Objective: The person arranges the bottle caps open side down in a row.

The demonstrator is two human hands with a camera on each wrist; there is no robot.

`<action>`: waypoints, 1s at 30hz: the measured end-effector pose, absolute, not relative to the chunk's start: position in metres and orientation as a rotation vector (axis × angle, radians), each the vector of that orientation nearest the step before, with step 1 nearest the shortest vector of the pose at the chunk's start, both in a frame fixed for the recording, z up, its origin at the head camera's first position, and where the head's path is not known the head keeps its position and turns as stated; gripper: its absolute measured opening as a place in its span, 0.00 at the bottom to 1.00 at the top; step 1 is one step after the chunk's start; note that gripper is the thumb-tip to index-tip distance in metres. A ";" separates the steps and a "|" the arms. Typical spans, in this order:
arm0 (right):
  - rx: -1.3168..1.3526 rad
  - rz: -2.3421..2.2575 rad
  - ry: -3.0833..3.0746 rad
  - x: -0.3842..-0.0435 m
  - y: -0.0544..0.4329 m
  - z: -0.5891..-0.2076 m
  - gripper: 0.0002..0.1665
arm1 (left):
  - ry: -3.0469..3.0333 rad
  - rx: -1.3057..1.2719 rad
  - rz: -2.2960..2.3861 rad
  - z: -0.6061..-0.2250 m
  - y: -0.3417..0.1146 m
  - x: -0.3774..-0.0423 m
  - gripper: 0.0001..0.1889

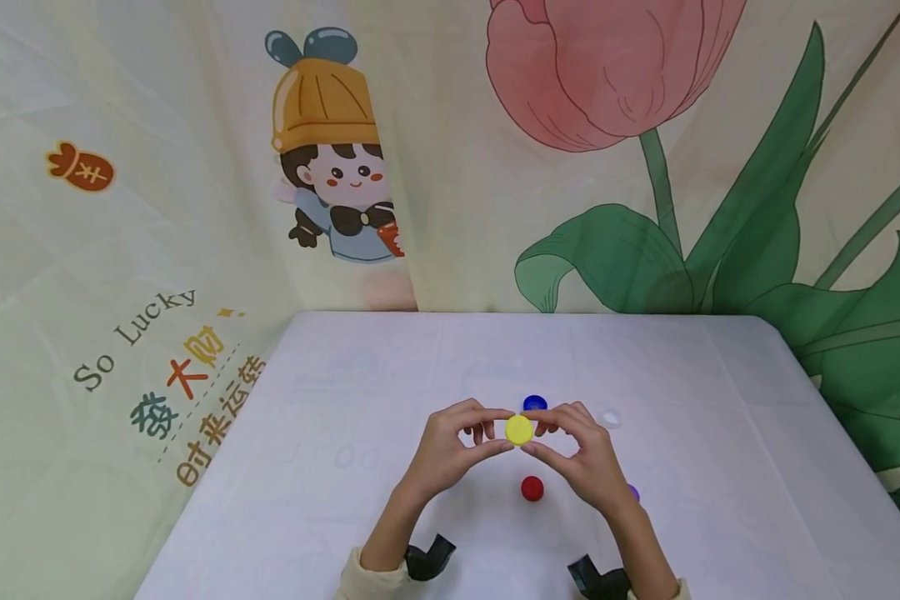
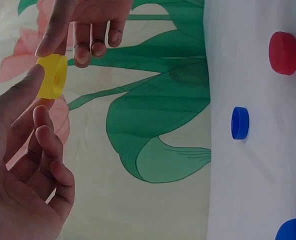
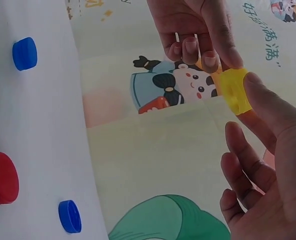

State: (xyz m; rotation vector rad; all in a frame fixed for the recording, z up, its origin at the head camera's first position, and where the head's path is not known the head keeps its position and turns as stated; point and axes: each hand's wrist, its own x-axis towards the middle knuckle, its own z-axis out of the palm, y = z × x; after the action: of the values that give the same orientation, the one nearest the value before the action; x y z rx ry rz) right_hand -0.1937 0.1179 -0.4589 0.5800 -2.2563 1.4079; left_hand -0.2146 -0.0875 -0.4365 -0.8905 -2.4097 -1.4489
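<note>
A yellow bottle cap is held up between both hands above the white table. My left hand pinches its left side with thumb and forefinger, the other fingers loosely curled. From the opposite side my right hand pinches it the same way. In the left wrist view the hollow inside of the yellow cap shows partly. Below the hands a red cap lies on the table, and a blue cap is just behind them. Close to the right wrist, a purple cap is partly hidden.
A pale translucent cap lies right of the blue one. Another blue cap shows in the right wrist view. The white table ends at a printed cloth backdrop. Black straps stick out at both wrists.
</note>
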 end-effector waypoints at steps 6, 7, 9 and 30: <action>0.641 1.368 -2.305 -0.208 0.113 -0.458 0.21 | -2.379 -0.911 -1.392 -0.438 -0.096 -0.224 0.16; 0.656 1.360 -2.312 -0.212 0.112 -0.458 0.20 | -2.382 -0.902 -1.383 -0.438 -0.098 -0.227 0.16; 0.672 1.352 -2.333 -0.221 0.107 -0.457 0.20 | -2.399 -0.880 -1.362 -0.439 -0.103 -0.233 0.16; 0.709 0.823 -2.840 -0.313 0.048 -0.491 0.20 | -2.749 -0.746 -1.191 -0.495 -0.153 -0.325 0.14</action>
State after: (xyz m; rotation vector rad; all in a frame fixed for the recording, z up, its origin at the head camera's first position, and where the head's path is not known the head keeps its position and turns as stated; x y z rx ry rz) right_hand -0.3132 0.0480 -0.4912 0.7093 -2.8395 0.8234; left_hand -0.3250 -0.1534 -0.4953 -0.7462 -2.7489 -1.1906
